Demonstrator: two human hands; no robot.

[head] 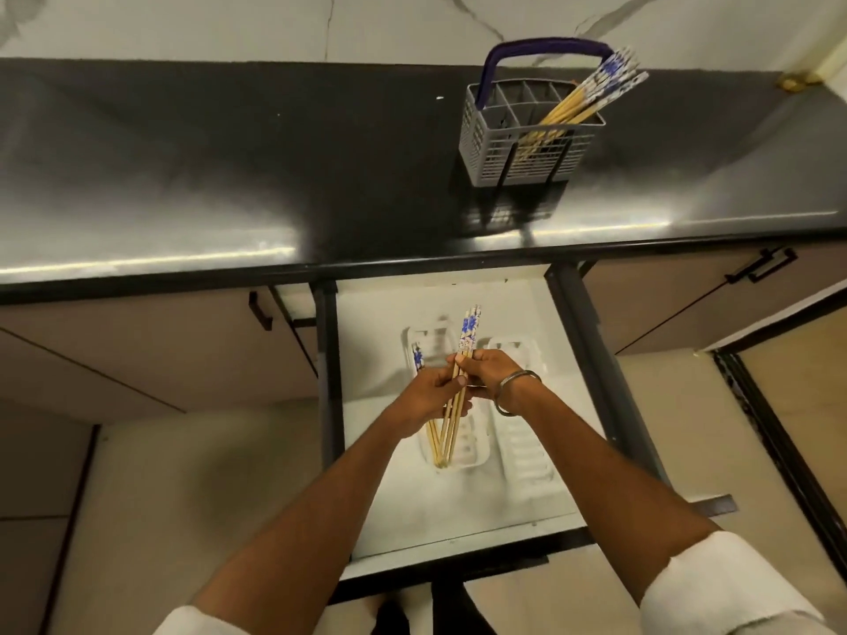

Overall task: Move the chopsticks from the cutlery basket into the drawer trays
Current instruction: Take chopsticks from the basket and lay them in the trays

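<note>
Both hands meet over the open white drawer (389, 520). My left hand (428, 398) and my right hand (488, 371) grip a bundle of wooden chopsticks (467, 334) with blue-and-white patterned tops, tips pointing down into the left white tray (476, 451). More chopsticks (418, 357) lie along that tray's left side, partly hidden by my left hand. A second white tray (522, 456) lies to the right. On the dark counter stands the grey cutlery basket (527, 148) with a purple handle, holding several more chopsticks (591, 91) in its right compartment.
The black countertop (229, 176) runs across the view, with a marble wall behind. Closed cabinet fronts with black handles (259, 311) flank the drawer. The drawer's dark metal rails (573, 313) stand at both sides. Beige floor lies below.
</note>
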